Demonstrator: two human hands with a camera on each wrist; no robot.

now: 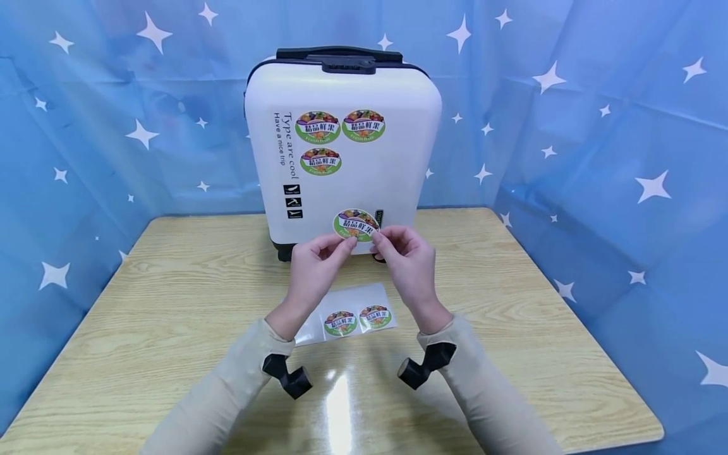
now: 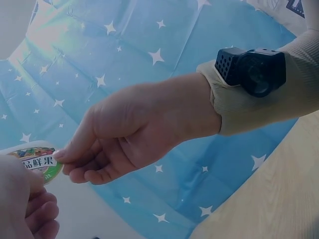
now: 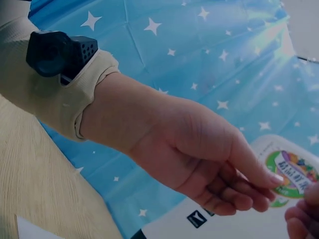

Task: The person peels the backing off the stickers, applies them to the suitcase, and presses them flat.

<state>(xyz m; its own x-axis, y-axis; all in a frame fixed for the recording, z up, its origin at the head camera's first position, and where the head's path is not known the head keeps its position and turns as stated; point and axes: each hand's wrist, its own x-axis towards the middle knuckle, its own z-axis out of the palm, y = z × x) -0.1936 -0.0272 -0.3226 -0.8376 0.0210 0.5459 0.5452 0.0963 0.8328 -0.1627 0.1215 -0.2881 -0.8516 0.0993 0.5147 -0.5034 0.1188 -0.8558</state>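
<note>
Both hands hold one oval fruit sticker (image 1: 354, 221), green with pictured fruit and lettering, in front of the suitcase's lower part. My left hand (image 1: 314, 268) pinches its lower left edge between thumb and finger. The right hand (image 1: 414, 272) pinches the lower right edge. In the left wrist view the sticker (image 2: 39, 158) is partly hidden by the near hand. The white suitcase (image 1: 392, 177) stands upright, with three matching stickers on its upper front: top left (image 1: 318, 127), top right (image 1: 364, 126) and lower left (image 1: 321, 162).
A backing sheet (image 1: 355, 296) with two stickers lies on the wooden table (image 1: 188, 303), below the hands. Blue star-patterned cloth (image 1: 569, 139) surrounds the table at the back and sides. The suitcase has a black top handle (image 1: 341, 52) and printed text.
</note>
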